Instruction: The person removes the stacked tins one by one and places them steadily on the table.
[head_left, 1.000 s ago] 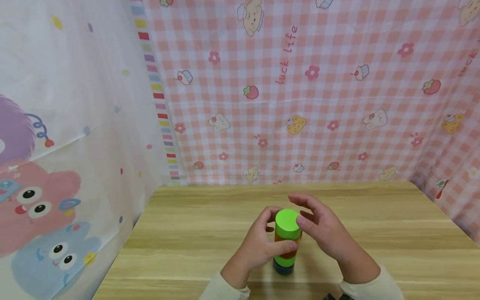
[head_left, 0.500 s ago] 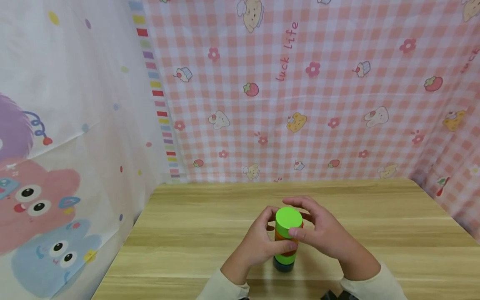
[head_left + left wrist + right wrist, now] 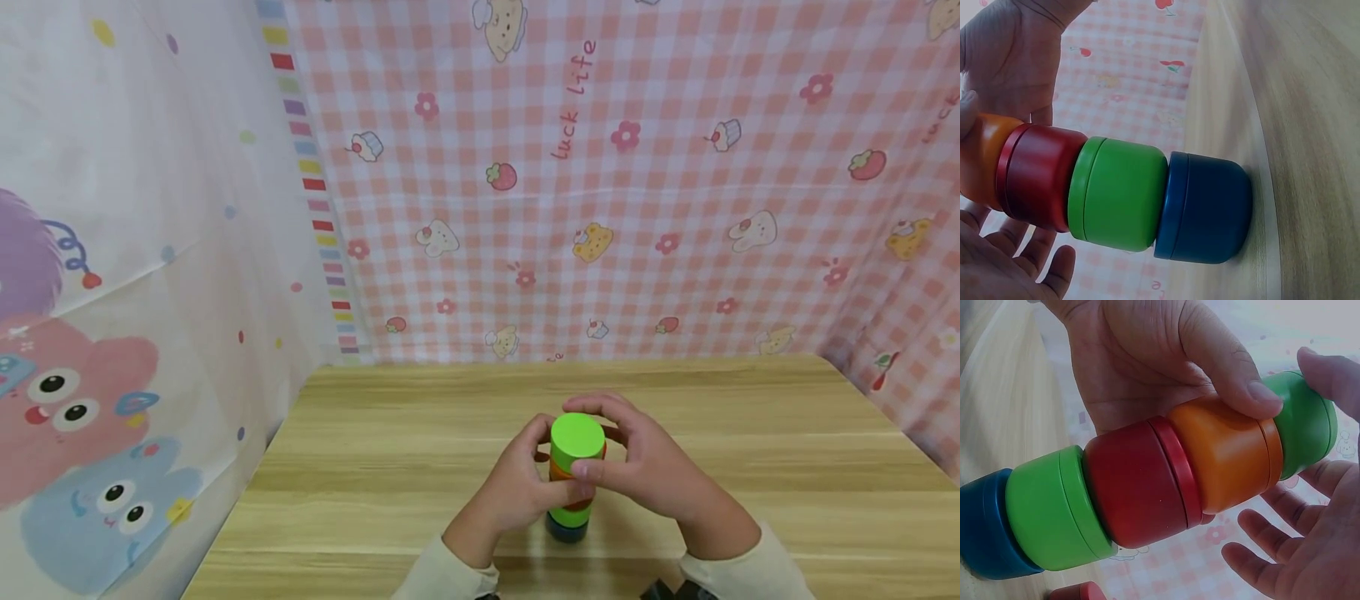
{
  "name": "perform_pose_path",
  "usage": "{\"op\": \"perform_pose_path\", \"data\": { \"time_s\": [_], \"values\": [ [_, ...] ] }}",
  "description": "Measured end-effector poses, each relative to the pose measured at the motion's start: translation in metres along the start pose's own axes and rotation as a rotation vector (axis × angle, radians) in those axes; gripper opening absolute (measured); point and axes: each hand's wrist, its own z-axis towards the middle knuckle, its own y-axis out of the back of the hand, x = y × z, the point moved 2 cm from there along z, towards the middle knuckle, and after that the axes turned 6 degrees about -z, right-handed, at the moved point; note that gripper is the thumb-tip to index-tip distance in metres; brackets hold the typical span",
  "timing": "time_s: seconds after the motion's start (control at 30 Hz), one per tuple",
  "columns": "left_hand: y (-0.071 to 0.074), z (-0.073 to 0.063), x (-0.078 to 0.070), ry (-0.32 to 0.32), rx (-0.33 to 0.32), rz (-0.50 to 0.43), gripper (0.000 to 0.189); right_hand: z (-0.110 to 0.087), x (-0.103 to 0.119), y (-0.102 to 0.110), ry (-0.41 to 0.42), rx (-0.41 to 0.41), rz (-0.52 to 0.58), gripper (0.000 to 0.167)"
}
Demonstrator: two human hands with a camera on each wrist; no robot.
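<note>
A stack of round plastic jars stands upright on the pale wooden worktop (image 3: 420, 467), near its front edge between the person's two wrists. From the bottom it runs: dark blue jar (image 3: 1207, 209) resting on the wood, green jar (image 3: 1119, 194), red jar (image 3: 1141, 481), orange jar (image 3: 1225, 453), and a bright green top jar (image 3: 577, 435) whose flat lid faces the head camera.

The left hand (image 3: 517, 487) grasps the stack at mid height, its thumb lying across the orange jar and its palm behind the red one. The right hand (image 3: 645, 467) curls round the top jar, fingers arched behind it and thumb (image 3: 1329, 378) touching the green side; whether it presses firmly cannot be told.

The step in hand looks like seating or straightening the top jar. To do it well, the left hand should hold the orange and red jars steady without squeezing sideways, since the lower joints are loose and nothing braces the blue base. The right hand should centre the top jar over the orange one and press straight down, not at a tilt. Any release is best made one hand at a time, fingers opening outward so they do not drag the column.

A small red object (image 3: 1079, 592) shows at the bottom edge of the right wrist view, too cropped to identify.
</note>
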Motion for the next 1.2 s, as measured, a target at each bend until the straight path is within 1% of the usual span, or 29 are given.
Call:
{"op": "perform_pose_path", "data": {
  "time_s": [0.33,0.57,0.87,1.07,1.2],
  "values": [
    [-0.002,-0.001,0.000,-0.011,0.010,-0.022,0.046,0.002,0.001,0.000,-0.033,0.000,-0.011,0.044],
    [-0.002,-0.001,0.002,-0.008,0.009,-0.017,0.045,0.002,0.003,0.001,-0.011,-0.002,0.002,0.043],
    [-0.003,-0.002,0.001,-0.017,0.021,-0.014,0.043,0.001,0.001,0.004,-0.005,-0.031,-0.012,0.044],
    [-0.003,-0.001,0.002,-0.032,0.026,-0.004,0.043,0.001,0.000,0.009,-0.003,-0.043,-0.016,0.044],
    [-0.004,-0.001,0.002,-0.030,0.031,-0.004,0.042,0.000,-0.003,0.014,0.007,-0.047,-0.028,0.045]
  ]
}}
